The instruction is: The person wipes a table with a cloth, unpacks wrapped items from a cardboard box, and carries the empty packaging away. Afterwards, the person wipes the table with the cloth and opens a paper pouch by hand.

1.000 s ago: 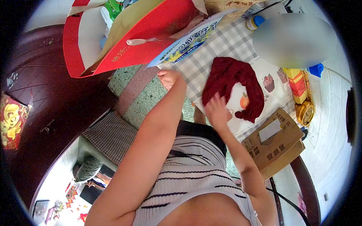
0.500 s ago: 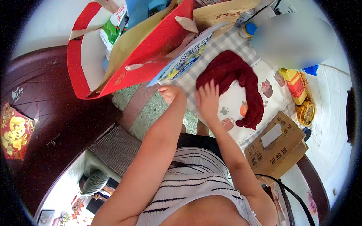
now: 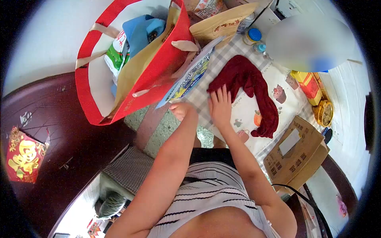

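Observation:
A dark red knitted cloth [image 3: 264, 101], maybe a garment or scarf, lies in a curved heap on the table. My right hand [image 3: 220, 106] rests palm down at its left end, fingers stretched and slightly apart, the tips touching the fabric. Close to the table's left edge, my left hand [image 3: 183, 110] is curled just under the lower corner of a blue-and-white printed packet [image 3: 188, 77]. What its fingers close on, if anything, is hidden.
A large red gift bag [image 3: 154, 59] holding a blue cloth [image 3: 143, 31] and a green-white packet [image 3: 116, 53] stands at the upper left. On the right are a cardboard box [image 3: 291, 154], a yellow-red box [image 3: 307, 87] and a yellow-lidded jar [image 3: 324, 113]. A blue-lidded jar [image 3: 253, 36] stands behind.
The view has shifted, so the red bag and packet sit lower in it. My right fingertips now lie slightly apart on the red cloth, whose inner edge shows a new fold. My left hand stays curled.

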### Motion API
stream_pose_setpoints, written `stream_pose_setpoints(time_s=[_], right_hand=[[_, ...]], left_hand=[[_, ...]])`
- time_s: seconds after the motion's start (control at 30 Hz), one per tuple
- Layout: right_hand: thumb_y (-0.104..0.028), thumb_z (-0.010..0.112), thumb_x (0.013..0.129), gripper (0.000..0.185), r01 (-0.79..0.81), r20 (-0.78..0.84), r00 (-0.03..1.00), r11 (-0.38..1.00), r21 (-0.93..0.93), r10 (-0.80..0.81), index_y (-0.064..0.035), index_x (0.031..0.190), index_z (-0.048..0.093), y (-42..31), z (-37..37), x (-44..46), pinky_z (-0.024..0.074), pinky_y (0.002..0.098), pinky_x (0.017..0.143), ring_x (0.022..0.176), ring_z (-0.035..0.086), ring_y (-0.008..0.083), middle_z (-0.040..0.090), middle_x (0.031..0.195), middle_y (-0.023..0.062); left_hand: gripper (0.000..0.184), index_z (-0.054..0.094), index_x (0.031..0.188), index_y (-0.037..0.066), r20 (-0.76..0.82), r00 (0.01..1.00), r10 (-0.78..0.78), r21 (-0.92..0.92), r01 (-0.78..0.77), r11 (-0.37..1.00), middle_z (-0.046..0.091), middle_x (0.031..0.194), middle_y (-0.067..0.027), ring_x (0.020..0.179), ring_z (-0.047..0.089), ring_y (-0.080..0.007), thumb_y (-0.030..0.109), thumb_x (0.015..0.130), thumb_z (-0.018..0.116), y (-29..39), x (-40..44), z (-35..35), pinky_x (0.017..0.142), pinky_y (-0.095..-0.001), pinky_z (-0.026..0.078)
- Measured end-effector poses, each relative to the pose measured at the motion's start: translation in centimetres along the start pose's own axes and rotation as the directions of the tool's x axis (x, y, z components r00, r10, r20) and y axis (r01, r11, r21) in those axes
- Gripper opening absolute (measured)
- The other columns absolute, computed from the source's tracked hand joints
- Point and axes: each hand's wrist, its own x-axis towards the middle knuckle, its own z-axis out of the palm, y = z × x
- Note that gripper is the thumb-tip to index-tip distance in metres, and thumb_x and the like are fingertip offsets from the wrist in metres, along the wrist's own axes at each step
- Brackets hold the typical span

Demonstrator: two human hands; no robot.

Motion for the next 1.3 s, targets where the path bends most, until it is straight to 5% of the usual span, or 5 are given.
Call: stream_pose_setpoints(time_s=[0.23, 0.57, 0.77, 1.07, 1.3], right_hand=[[-0.025, 0.052, 0.093, 0.036, -0.050, -0.153, 0.987, 0.999, -0.017, 0.047, -0.0010, 0.120, 0.056, 3.6, 0.3, 9.4, 0.0433, 0.0451, 0.096, 0.127, 0.041, 0.0387, 0.052, 0.127, 0.0190], [-0.027, 0.056, 0.090, 0.043, 0.032, 0.074, 0.997, 0.998, 0.055, -0.036, -0.0030, 0.125, 0.055, 0.3, -0.7, -3.6, 0.0262, 0.0496, 0.111, 0.137, 0.032, 0.0347, 0.049, 0.133, 0.0179], [-0.029, 0.052, 0.093, 0.038, -0.117, -0.182, 0.977, 0.993, 0.007, 0.116, -0.0037, 0.121, 0.057, 4.7, 0.9, 9.2, 0.0509, 0.0400, 0.088, 0.134, 0.037, 0.0300, 0.051, 0.134, 0.0149], [-0.033, 0.052, 0.091, 0.047, -0.018, 0.185, 0.983, 1.000, 0.022, 0.014, -0.0027, 0.128, 0.053, -0.2, -1.6, -6.1, 0.0214, 0.0445, 0.115, 0.139, 0.030, 0.0309, 0.048, 0.137, 0.0144], [-0.031, 0.057, 0.089, 0.046, -0.068, -0.053, 0.996, 0.992, 0.102, 0.074, -0.0004, 0.123, 0.056, 5.2, -1.0, 2.9, 0.0315, 0.0467, 0.109, 0.133, 0.037, 0.0331, 0.051, 0.134, 0.0159]], left_hand=[[0.045, 0.065, 0.095, -0.003, 0.110, 0.992, 0.066, 0.130, -0.080, 0.988, 0.069, 0.086, -0.0224, 0.075, 0.067, -0.0388, 0.027, 0.099, 0.031, -0.3, 0.2, 0.1, 0.066, -0.0466, 0.056], [0.034, 0.058, 0.100, -0.006, 0.172, 0.977, 0.128, 0.208, -0.163, 0.964, 0.068, 0.085, -0.0217, 0.072, 0.069, -0.0351, 0.021, 0.098, 0.037, -0.3, 0.3, -0.9, 0.058, -0.0438, 0.056], [0.028, 0.045, 0.112, -0.007, 0.251, 0.943, 0.220, 0.361, -0.302, 0.882, 0.067, 0.079, -0.0167, 0.067, 0.070, -0.0263, 0.016, 0.096, 0.042, -0.1, 0.4, -1.2, 0.057, -0.0393, 0.058], [0.041, 0.059, 0.073, 0.001, 0.041, 0.992, 0.122, 0.248, -0.128, 0.960, 0.066, 0.064, -0.0187, 0.064, 0.069, -0.0319, 0.023, 0.099, 0.036, 0.0, 0.3, 0.0, 0.054, -0.0435, 0.058], [0.049, 0.063, 0.082, -0.005, 0.091, 0.964, 0.249, 0.334, -0.265, 0.905, 0.067, 0.074, -0.0239, 0.070, 0.068, -0.0380, 0.026, 0.100, 0.030, -3.3, 2.3, 5.2, 0.062, -0.0463, 0.057]])
